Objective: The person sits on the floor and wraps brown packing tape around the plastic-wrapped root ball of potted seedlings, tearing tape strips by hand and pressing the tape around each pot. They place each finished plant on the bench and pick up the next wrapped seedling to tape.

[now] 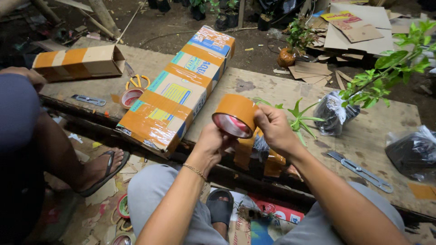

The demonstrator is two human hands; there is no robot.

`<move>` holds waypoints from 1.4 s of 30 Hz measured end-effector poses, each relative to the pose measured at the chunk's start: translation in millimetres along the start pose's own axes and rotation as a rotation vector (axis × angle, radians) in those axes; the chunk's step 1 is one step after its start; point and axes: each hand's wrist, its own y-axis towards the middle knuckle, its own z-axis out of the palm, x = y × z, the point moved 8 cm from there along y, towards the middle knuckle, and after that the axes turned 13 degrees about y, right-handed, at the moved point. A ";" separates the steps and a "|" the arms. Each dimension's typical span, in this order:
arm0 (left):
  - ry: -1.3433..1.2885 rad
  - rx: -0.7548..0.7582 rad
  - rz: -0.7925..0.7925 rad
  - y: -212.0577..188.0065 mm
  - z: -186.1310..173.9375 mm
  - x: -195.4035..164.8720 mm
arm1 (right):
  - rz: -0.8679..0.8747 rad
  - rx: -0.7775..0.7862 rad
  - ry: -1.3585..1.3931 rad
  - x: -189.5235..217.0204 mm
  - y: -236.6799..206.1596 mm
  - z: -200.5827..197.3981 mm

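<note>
Both my hands hold a roll of orange packing tape (235, 116) in front of me, above the edge of a low wooden board (363, 136). My left hand (210, 146) grips the roll from below. From the right side, my right hand (274, 129) pinches its edge. Just under the roll sits a small plant (297, 119) whose base is wrapped in orange tape. A long cardboard box (181, 88) bound with orange tape lies on the board to the left of my hands.
A second taped box (77, 61), yellow-handled scissors (137, 81) and another tape roll (131, 97) lie at the left. Two box cutters (361, 171) (89, 100) rest on the board. Plants in black bags (336, 111) (413, 152) stand at the right. Another person's leg in a sandal (97, 170) is at the left.
</note>
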 end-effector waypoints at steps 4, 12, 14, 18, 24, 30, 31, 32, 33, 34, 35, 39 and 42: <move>0.230 -0.036 0.071 26.1 -24.3 16.6 | 0.144 -0.123 -0.105 -17.1 9.8 -10.3; 0.367 -0.248 -0.041 44.7 -69.0 27.9 | 0.399 -0.236 -0.406 22.4 16.3 -16.7; 0.377 -0.239 -0.013 47.2 -63.9 24.4 | 0.422 -0.259 -0.447 25.8 16.8 -14.5; 0.406 -0.263 0.029 52.4 -57.4 22.3 | 0.370 -0.253 -0.585 27.0 21.3 -10.9; 0.575 -0.342 0.181 63.3 -68.2 26.7 | 0.374 -0.224 -0.644 11.5 24.7 -11.7; 0.639 -0.363 0.210 74.0 -73.4 46.1 | 0.250 -0.157 -0.672 11.8 27.2 -6.1; 0.686 -0.363 0.218 72.2 -70.5 49.5 | 0.330 -0.180 -0.672 5.9 24.3 -10.1; 0.733 -0.362 0.228 70.0 -67.3 52.0 | 0.409 -0.203 -0.671 0.3 20.6 -13.8; 0.801 -0.389 0.246 66.9 -65.5 51.6 | 0.396 -0.196 -0.646 0.2 21.2 -14.4; 0.870 -0.415 0.265 62.7 -63.9 50.7 | 0.382 -0.190 -0.621 -0.1 21.6 -14.6; 0.942 -0.440 0.284 59.1 -62.3 48.5 | 0.369 -0.185 -0.593 -0.5 21.6 -14.9; 1.212 -0.527 0.283 47.6 -61.5 35.5 | 0.406 -0.235 -0.486 -6.3 18.5 -21.8; 1.386 -0.670 0.396 31.4 -63.0 10.6 | 0.441 -0.233 -0.447 -10.1 17.0 -23.0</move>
